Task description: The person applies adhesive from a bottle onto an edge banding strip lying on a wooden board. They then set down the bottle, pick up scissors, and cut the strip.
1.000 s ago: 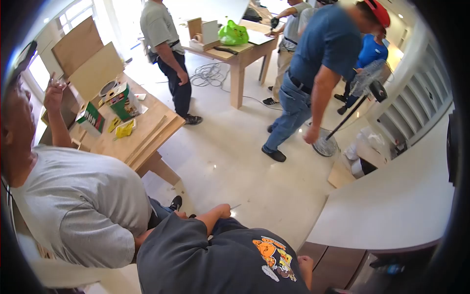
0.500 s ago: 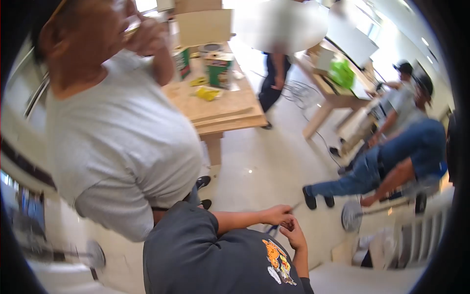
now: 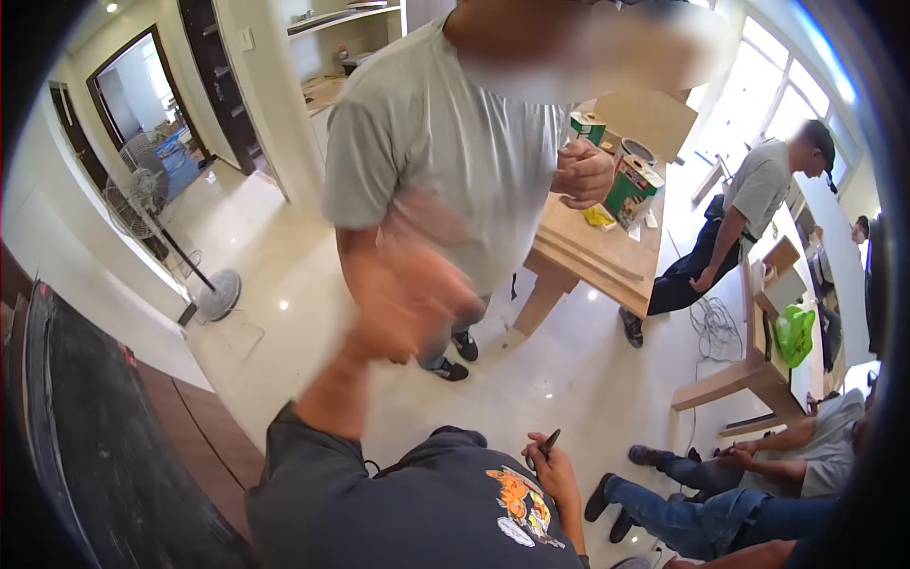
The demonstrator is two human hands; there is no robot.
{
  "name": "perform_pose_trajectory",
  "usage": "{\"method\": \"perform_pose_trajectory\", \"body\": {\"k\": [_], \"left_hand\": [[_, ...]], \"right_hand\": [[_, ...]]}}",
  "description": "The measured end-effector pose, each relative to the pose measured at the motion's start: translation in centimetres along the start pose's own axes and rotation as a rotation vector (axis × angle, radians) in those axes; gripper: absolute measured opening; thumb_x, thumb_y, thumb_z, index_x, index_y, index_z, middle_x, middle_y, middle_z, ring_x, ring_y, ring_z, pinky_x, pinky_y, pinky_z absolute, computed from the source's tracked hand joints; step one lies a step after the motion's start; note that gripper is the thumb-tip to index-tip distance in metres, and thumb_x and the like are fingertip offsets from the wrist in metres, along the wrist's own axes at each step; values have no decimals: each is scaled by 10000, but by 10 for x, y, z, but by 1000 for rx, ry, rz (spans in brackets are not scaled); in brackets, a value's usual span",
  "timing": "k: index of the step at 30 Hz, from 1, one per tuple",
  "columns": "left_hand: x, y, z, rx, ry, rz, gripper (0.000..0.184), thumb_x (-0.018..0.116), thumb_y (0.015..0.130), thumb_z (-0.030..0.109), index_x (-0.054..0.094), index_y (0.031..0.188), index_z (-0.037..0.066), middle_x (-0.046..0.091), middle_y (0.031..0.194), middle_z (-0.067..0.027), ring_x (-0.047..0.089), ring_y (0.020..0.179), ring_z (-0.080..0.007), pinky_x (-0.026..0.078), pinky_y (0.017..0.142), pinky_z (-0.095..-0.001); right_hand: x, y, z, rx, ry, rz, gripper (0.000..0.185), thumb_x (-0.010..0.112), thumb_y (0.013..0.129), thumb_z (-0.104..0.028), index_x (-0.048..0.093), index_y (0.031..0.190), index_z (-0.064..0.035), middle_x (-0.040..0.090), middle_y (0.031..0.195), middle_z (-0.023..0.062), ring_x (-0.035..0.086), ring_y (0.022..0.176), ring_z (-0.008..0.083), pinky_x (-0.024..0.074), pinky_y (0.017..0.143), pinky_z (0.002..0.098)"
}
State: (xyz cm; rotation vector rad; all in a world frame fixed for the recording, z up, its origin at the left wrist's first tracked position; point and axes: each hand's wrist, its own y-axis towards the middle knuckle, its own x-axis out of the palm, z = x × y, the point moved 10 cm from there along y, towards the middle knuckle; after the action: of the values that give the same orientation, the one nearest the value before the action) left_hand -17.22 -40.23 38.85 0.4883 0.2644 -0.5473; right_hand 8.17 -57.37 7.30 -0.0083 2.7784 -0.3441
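Note:
My left hand [image 3: 408, 303] is raised in front of a person in a grey T-shirt [image 3: 474, 161] and is smeared by motion, so its fingers cannot be made out. Just behind it shows a blurred hand [image 3: 431, 220], apparently that person's; whether the two touch I cannot tell. My right hand [image 3: 555, 472] is low, beside the print on my dark shirt [image 3: 379, 512], with its fingers closed around a slim dark pointed object [image 3: 549, 442]. That object's lower part is hidden in the grip. The other person's second hand [image 3: 583, 174] is half curled near the chest.
A wooden worktable [image 3: 607, 251] behind the person bears green boxes [image 3: 633, 194]. A standing fan [image 3: 220, 294] is at left, a dark panel [image 3: 104, 427] close by. Cables [image 3: 716, 327] lie on the floor. At right are a walking person [image 3: 758, 190], seated people and a green bag [image 3: 794, 334].
My view has swung left. My hands, close together before, are now apart: the left has risen toward the facing person, and the right stays low with the slim object.

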Motion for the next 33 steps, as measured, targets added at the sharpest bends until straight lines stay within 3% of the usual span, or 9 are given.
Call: {"method": "perform_pose_trajectory", "body": {"k": [3,5,8,11,12,15,18,21,33], "left_hand": [[-187,-87,64,492,-272,1062,265,432,985,179,541,1085,-41,555,733,-53,401,590,-139,375,643,-272],[-168,-119,97,728,-354,934,312,464,995,269,581,1122,9,514,651,0,427,618,-101,348,683,-274],[-19,-88,89,628,-388,148,396,637,856,317,675,950,-66,539,591,-55,502,522,-133,386,516,-284],[177,-64,-49,-409,-324,-468,329,635,854,175,636,1098,-47,622,730,-56,577,636,-131,465,581,-260],[235,-74,-103,-412,-89,-579,389,633,885,186,577,1213,-16,652,815,-60,610,722,-137,496,649,-270],[359,-131,-150,-224,-196,-851,491,659,900,231,495,1329,55,621,1059,-55,586,872,-164,497,786,-304],[405,-152,-105,-325,-280,-1240,541,661,894,249,469,1366,68,450,1409,-131,403,1314,-219,393,1033,-389],[429,-124,-77,141,-166,-1237,515,648,896,255,494,1355,80,453,1402,-151,422,1305,-288,361,1065,-399],[506,-164,-6,528,-513,-1726,304,560,921,88,607,1216,36,580,1273,-164,480,1257,-325,359,1073,-409]], "right_hand": [[6,-25,21,107,3,-26,290,526,949,-147,553,1208,-18,678,895,62,607,813,152,476,778,302],[4,-38,29,129,56,-23,269,528,952,-130,559,1188,-6,674,900,70,619,853,150,475,804,301],[2,-64,49,105,27,26,289,540,951,-172,558,1192,-14,681,920,56,623,873,159,475,816,311],[-15,-91,48,189,132,80,309,538,951,-197,558,1207,-24,692,949,54,631,901,172,480,826,320],[-17,-97,47,167,156,99,314,533,950,-197,556,1217,-34,697,965,66,644,919,185,485,834,326],[-34,-105,31,98,151,151,312,535,943,-183,562,1219,-38,687,1051,114,650,972,236,485,861,343],[-29,-121,46,81,56,168,331,559,925,-171,556,1228,-36,652,1121,177,629,1037,316,481,895,386],[-38,-132,46,133,-14,314,297,552,909,-153,588,1173,-23,649,1093,206,622,1007,363,480,884,407],[-34,-215,72,357,184,944,365,576,930,-308,584,1208,-72,618,1170,179,582,1071,343,460,901,402]]}}
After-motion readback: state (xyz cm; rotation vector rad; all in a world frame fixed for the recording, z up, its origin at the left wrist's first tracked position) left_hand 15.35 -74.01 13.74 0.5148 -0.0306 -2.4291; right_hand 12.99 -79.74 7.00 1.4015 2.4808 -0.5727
